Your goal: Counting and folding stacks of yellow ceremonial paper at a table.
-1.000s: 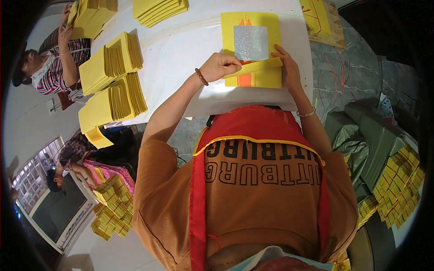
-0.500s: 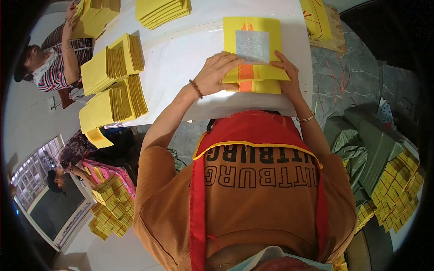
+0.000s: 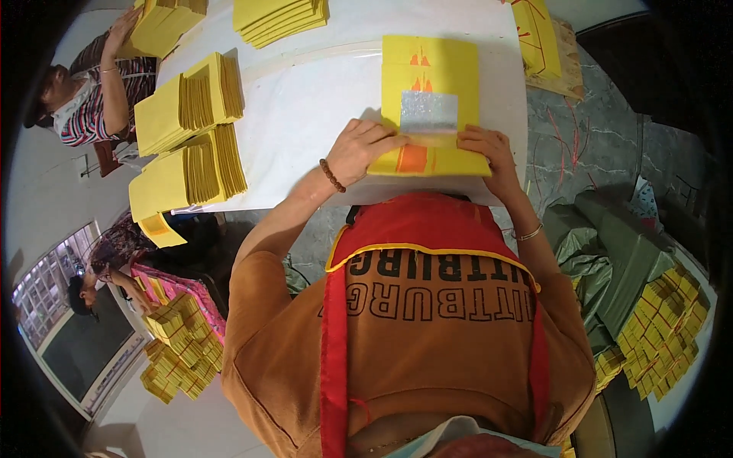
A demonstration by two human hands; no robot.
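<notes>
A yellow paper sheet [image 3: 464,95] with a silver square [image 3: 429,111] and orange print lies near the table's front edge. More yellow paper with orange marks shows beyond the silver square, but how many sheets lie there I cannot tell. My left hand [image 3: 359,150] has its fingers closed on the sheet's left side, just below the silver square. At the right side my right hand [image 3: 491,151] grips the same sheet with curled fingers. Between my hands the near part of the paper bends up a little, with an orange patch [image 3: 412,159] on it.
Fanned stacks of yellow paper [image 3: 164,114] stand along the left of the white table [image 3: 305,99], another pile [image 3: 281,17] at its far side. A co-worker [image 3: 114,95] sits at the left, another person [image 3: 103,278] lower left. Tied yellow bundles [image 3: 663,328] lie at right.
The sheet with the silver square has come nearer to me, baring more orange marks beyond it. Both my hands have moved nearer too, and my right fingers have curled over the sheet's edge.
</notes>
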